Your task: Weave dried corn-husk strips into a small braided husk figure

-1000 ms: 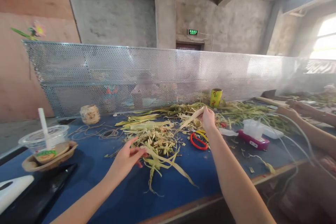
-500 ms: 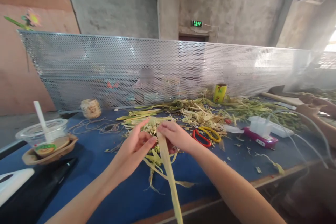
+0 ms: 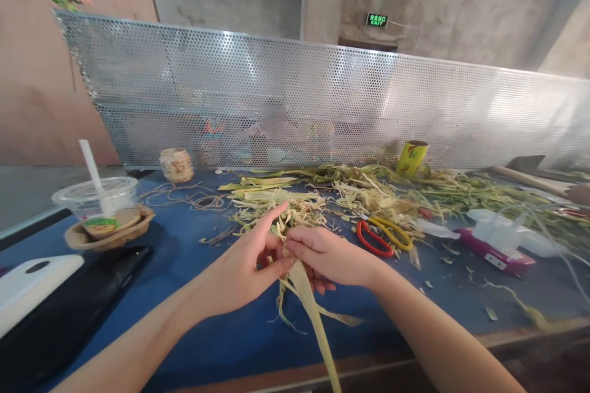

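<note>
My left hand [image 3: 255,261] and my right hand [image 3: 325,255] meet above the blue table. A long pale strip of dried leaf [image 3: 310,304], perhaps corn husk, runs from between them down toward the table's front edge. Its top end is hidden in my fingers. The right thumb and fingers are closed on the strip. The left thumb and bent fingers pinch at the same spot, with the left index finger pointing up and away. Thin leaf shreds [image 3: 343,317] hang or lie beneath. Red-and-yellow-handled scissors [image 3: 385,236] rest to the right of my hands.
Heaped dried leaves [image 3: 369,193] cover the table's back. A twine roll [image 3: 176,166], lidded cup [image 3: 99,209] and black tablet [image 3: 94,285] are at left. A yellow tube [image 3: 412,159] and purple box [image 3: 498,252] stand right. A perforated metal screen [image 3: 318,92] closes the back.
The view has tilted down and turned slightly left. My hands have come together at the strip's top end; the left thumb and fingers have closed on it. The strip's upper part is bent lower.
</note>
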The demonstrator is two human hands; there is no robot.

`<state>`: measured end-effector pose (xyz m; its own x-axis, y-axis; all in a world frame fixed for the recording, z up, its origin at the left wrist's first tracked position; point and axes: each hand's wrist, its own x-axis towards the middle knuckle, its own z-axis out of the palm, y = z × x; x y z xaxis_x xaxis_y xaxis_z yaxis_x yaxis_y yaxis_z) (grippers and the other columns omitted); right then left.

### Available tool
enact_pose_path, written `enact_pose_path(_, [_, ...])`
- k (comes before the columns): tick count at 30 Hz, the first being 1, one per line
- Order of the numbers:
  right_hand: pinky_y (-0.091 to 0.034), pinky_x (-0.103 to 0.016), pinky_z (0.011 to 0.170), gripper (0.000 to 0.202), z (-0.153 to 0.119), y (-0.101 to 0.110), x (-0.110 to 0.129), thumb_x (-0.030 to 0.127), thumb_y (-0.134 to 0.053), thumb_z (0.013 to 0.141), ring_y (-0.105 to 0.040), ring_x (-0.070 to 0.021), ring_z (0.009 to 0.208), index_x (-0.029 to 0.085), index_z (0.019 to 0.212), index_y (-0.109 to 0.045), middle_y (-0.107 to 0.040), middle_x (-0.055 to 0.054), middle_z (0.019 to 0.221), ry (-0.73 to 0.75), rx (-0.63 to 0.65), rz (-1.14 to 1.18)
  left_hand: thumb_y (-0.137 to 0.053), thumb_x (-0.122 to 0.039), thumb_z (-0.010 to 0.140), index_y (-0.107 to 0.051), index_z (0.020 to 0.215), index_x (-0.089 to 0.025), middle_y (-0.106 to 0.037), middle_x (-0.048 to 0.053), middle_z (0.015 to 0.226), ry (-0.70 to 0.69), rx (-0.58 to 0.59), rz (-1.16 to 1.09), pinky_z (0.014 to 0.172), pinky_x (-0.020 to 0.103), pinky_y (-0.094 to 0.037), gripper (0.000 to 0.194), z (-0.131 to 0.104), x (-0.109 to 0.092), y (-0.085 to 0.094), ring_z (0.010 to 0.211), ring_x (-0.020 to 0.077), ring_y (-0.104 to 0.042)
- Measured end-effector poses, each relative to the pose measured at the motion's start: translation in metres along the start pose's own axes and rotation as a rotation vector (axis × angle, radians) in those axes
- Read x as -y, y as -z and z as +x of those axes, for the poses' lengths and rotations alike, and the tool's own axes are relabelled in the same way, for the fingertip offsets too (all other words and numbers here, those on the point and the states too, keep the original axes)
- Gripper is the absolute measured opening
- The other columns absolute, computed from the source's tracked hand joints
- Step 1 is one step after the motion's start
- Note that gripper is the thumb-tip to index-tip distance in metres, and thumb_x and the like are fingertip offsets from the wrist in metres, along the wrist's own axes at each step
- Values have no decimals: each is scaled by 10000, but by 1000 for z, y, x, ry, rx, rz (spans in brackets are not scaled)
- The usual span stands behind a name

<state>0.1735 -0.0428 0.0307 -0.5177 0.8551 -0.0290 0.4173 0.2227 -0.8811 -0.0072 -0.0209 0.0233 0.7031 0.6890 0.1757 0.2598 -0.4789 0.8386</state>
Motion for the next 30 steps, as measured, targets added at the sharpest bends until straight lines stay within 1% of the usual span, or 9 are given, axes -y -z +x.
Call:
enact_pose_path(3, [-342,-116,267,237,-1,0,2,249,-323,929,-445,-41,318,189,717,-409,-486,67,472,-5,18,-64,-473,-307,871,-9,1443,-217,-608,-5,718,42,38,-72,647,304,-448,742,1,-1,2,660,153,-555])
enact_pose_path(7, [-383,-115,325,221,-1,1,0,247,-311,929,-452,-31,344,177,778,-457,-521,60,492,-3,88,-5,-503,-225,847,57,1444,-205,-575,-28,675,94,52,-203,629,281,-429,819,1,-6,3,635,138,-543])
enact_pose_path(12, [-385,-110,377,182,3,3,-7,192,-378,882,-442,-19,367,158,768,-515,-504,66,479,38,81,-8,-460,-248,866,148,1433,-207,-577,-25,641,37,-11,24,590,274,-398,833,-4,-4,-1,604,153,-523])
enact_pose_path(16, [-371,-110,384,147,6,3,-12,163,-433,831,-421,-16,366,159,709,-514,-476,80,443,59,67,4,-430,-210,865,170,1428,-187,-596,-2,646,-61,-44,256,547,269,-370,823,-7,-1,-3,564,160,-513])
enact_pose_path(21, [-322,-117,343,139,8,1,-12,158,-454,780,-379,-19,315,155,657,-520,-456,91,373,50,59,111,-350,-132,887,321,1361,-170,-593,1,653,-231,2,374,642,297,-413,823,-8,1,-4,619,169,-538])
enact_pose_path(24, [-324,-124,333,136,9,-1,-12,128,-440,737,-378,-23,299,152,634,-526,-469,88,371,65,38,158,-329,-91,889,373,1328,-176,-557,-9,644,-406,-48,463,657,311,-419,832,-7,5,-7,634,172,-503])
enact_pose_path(26, [-324,-126,331,136,10,-3,-13,110,-439,706,-382,-23,294,151,607,-523,-467,89,371,81,2,170,-310,-50,877,332,1353,-228,-539,-10,671,-555,-95,519,648,309,-413,818,-6,10,-9,634,166,-468])
enact_pose_path(27, [-318,-126,327,136,11,-4,-13,110,-447,696,-384,-24,293,153,586,-514,-460,89,368,85,-18,176,-304,-38,868,249,1390,-260,-534,-7,685,-605,-104,539,634,305,-406,792,-5,12,-9,630,164,-450])
enact_pose_path(30, [-274,-133,305,187,11,-7,-14,136,-483,694,-391,-35,290,166,513,-449,-416,90,347,79,-68,195,-296,-55,855,-209,1406,-296,-537,14,704,-596,-70,554,594,300,-387,607,-3,17,-10,611,162,-429])
